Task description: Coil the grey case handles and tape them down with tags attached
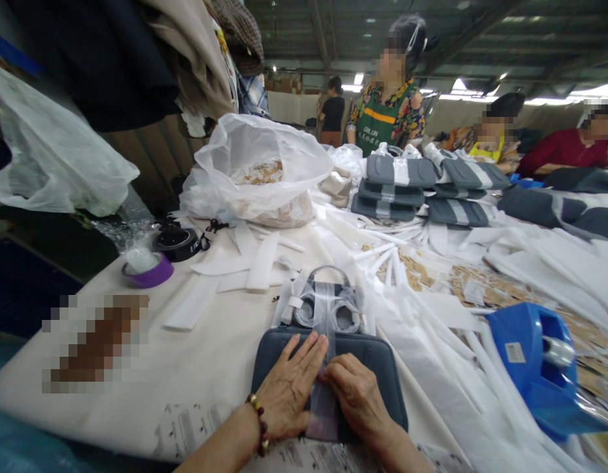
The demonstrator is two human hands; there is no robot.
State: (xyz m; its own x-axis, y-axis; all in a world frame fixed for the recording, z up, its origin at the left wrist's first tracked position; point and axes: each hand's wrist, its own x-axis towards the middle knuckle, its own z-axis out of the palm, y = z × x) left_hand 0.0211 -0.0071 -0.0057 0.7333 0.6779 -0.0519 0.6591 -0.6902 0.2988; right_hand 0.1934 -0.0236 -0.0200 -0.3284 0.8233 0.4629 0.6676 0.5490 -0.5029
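A dark blue-grey bag (382,361) lies flat on the table in front of me. Its top handle (330,269) and coiled straps in clear plastic stick out at the far side. Down the middle of the bag runs a translucent strip (325,417). My left hand (286,387) rests flat across the bag, fingers stretched and touching the strip's left edge. On the strip's right edge, my right hand (357,394) has its fingers curled together, pinching it; the fingertips are partly hidden.
Left stand a purple tape roll (148,270) and a black belt-like coil (178,244). White foam strips (247,263) lie beyond the bag, near a large plastic sack (264,184). A blue tape dispenser (525,368) sits right. Stacked bags (397,177) and a co-worker (387,118) are farther back.
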